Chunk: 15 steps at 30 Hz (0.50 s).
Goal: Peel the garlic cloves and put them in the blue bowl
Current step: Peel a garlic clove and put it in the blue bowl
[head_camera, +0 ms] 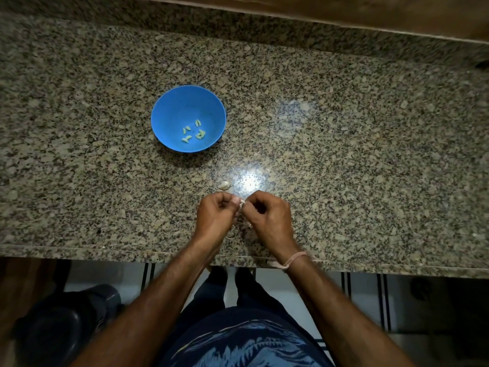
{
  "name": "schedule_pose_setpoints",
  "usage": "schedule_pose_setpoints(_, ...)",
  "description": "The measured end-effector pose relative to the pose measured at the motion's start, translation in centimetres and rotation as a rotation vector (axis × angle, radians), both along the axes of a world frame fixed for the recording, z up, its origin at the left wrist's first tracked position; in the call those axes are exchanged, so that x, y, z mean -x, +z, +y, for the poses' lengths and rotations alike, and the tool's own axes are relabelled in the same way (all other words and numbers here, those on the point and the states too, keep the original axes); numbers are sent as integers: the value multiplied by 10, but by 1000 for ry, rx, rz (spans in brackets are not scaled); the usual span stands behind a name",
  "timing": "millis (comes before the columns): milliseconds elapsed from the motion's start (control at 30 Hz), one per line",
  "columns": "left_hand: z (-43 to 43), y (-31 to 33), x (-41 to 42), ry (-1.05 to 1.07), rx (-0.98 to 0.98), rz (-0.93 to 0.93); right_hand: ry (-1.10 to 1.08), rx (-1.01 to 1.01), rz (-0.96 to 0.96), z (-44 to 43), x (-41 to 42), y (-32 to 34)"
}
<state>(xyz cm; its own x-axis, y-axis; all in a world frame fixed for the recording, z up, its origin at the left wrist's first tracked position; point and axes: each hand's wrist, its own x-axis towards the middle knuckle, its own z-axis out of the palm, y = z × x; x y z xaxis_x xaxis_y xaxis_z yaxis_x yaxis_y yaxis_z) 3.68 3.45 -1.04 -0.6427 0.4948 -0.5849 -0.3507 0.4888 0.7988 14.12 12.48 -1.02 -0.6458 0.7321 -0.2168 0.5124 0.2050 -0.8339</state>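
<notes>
One blue bowl [169, 107]; about six peeled cloves [199, 133] inside; one loose clove [224, 184]; one held clove [241, 204]; one wrist thread [292, 260].

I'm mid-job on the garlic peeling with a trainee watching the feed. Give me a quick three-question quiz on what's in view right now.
1. True or false: the blue bowl is empty.
2. Where is the garlic clove that is being peeled? A) in the bowl B) pinched between the left hand and the right hand C) under the bowl
3. Fill in: the thread band sits on the ___ wrist.
Key: 1 false, several peeled cloves lie in it. 2 B. 3 right.
</notes>
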Motion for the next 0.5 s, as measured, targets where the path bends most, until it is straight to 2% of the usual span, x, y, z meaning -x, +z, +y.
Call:
schedule_pose_setpoints(67,-1,0,0,-59,-43,113,-127,337,43,3,2,1)
schedule_pose_setpoints(100,-1,0,-1,-71,-77,102,-168,436,61,5,2,1)
schedule_pose_setpoints(200,0,-1,-2,-10,-150,-71,-188,570,111,11,2,4)
schedule_pose_setpoints(267,4,-2,-4,41,-131,-130,-162,526,116,12,0,3)
schedule_pose_setpoints(400,10,-7,-7,78,-73,-143,-98,292,73,12,1,-6)
schedule_pose_setpoints(500,10,-13,-7,48,-29,-40,25,36,-55,14,-3,-11)
